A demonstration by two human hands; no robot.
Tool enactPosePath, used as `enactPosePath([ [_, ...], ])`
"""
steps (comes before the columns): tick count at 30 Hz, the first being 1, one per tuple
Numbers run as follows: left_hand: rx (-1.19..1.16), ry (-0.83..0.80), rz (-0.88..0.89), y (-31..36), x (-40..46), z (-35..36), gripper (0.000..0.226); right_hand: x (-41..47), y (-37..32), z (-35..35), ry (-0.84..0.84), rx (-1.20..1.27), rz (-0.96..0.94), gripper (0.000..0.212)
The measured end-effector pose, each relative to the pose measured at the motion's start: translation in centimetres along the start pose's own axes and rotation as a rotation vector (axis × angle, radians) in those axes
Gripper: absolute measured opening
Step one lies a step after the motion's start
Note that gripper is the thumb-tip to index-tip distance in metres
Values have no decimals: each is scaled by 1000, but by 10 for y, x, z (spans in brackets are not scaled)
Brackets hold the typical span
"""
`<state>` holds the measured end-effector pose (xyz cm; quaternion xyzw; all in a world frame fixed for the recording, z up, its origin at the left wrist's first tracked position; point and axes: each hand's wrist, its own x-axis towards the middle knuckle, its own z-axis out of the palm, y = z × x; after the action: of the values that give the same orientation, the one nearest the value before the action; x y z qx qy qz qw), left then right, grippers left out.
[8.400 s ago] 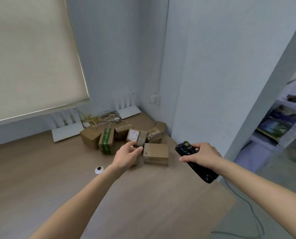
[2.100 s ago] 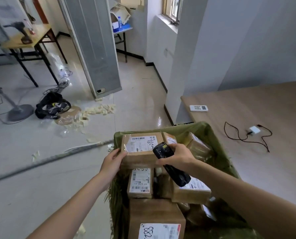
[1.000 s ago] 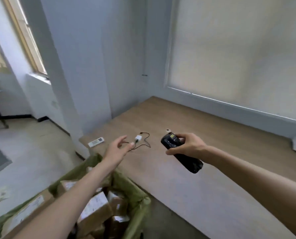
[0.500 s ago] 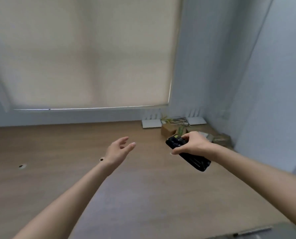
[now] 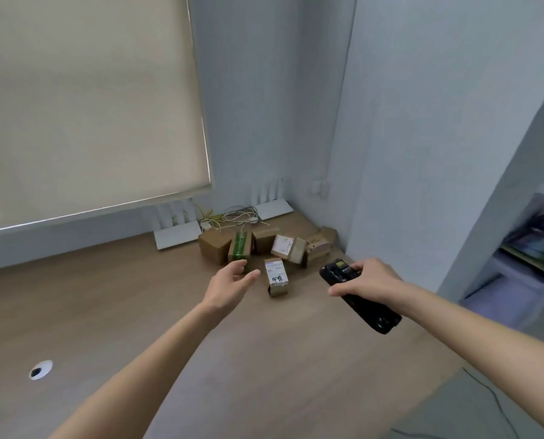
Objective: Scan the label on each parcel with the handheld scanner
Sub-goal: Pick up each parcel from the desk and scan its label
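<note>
- A wooden worktop is seen spread across the near field, with one white-rimmed cable hole set in it at the near left.
- The handheld scanner is gripped in the right hand, fingers curled round its black body, its head pointed toward the far corner.
- The left hand is held relaxed and empty above the worktop, fingers loosely extended, just beside the nearest parcel and not touching it.
- That nearest parcel is set on end, apart from the rest, with its white label turned upward and handwriting visible on it.
- Behind it a cluster of parcels is gathered in the corner; about six can be counted there, so roughly seven in all, though the rearmost are partly hidden.
- One of the cluster is bound with green tape; another shows a white label on its face.
- Two flat white devices with upright antennas are laid against the wall, with a tangle of cables between them.
- How many labels are already scanned cannot be told; no parcel is under the scanner, so scanning is judged to be between items.
</note>
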<state>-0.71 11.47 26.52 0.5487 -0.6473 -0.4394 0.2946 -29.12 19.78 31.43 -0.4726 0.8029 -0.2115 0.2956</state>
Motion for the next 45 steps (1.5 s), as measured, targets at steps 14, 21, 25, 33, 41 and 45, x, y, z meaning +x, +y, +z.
enactPosePath([
  [14, -47, -54, -283, -83, 209, 88, 60, 242, 34, 59, -156, 76, 84, 61],
  [21, -62, -20, -431, -143, 277, 135, 55, 347, 67, 128, -267, 106, 87, 87],
  [25, -105, 14, -506, -176, 310, 161, 55, 393, 84, 169, -316, 120, 71, 81],
  [33, -190, 82, -613, -218, 356, 198, 55, 447, 91, 227, -420, 221, 15, 85],
  [41, -287, 76, -591, -218, 351, 214, 25, 450, 98, 241, -426, 327, -47, 80],
  [45, -376, 114, -572, -203, 337, 206, 31, 438, 94, 227, -447, 348, -84, 81],
])
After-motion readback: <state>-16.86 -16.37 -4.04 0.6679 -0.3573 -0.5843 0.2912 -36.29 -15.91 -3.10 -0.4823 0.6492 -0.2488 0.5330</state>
